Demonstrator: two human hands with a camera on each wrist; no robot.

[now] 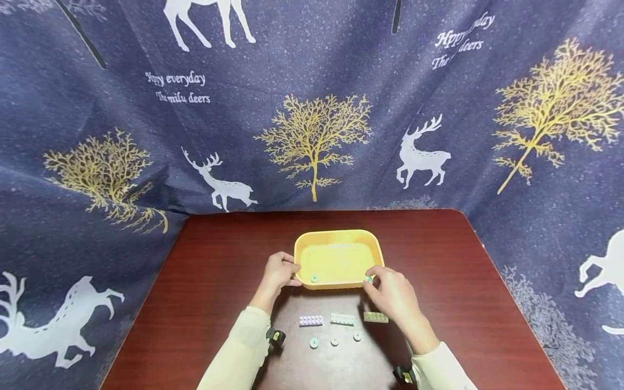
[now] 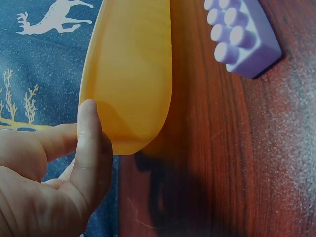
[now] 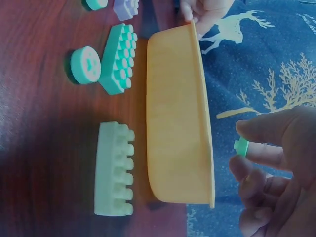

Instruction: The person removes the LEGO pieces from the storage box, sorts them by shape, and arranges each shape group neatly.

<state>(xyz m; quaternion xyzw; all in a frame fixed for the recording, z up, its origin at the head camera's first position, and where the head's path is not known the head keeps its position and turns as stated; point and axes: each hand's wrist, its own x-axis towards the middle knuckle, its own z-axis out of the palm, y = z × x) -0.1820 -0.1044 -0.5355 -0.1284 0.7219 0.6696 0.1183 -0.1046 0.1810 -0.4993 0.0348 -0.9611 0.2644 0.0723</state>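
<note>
A yellow plastic bin (image 1: pixel 338 286) stands on the table, with a small green wheel (image 1: pixel 314 278) inside near its front left corner. My left hand (image 1: pixel 280 272) grips the bin's left end, its thumb at the rim. Above the bin's front right corner, my right hand (image 1: pixel 394 292) pinches a small green piece (image 3: pixel 241 146) between thumb and fingers, which partly cover it. In front of the bin lie a purple brick (image 1: pixel 311 320), a mint green brick (image 1: pixel 343 319) and a pale yellow-green brick (image 1: pixel 376 317). Nearer still are three small wheels (image 1: pixel 314 343), all lying flat.
The reddish-brown table (image 1: pixel 219 249) reaches back to a blue curtain (image 1: pixel 234 130) printed with deer and trees. Black wrist cameras (image 1: pixel 275 337) are strapped on both forearms, close above the tabletop.
</note>
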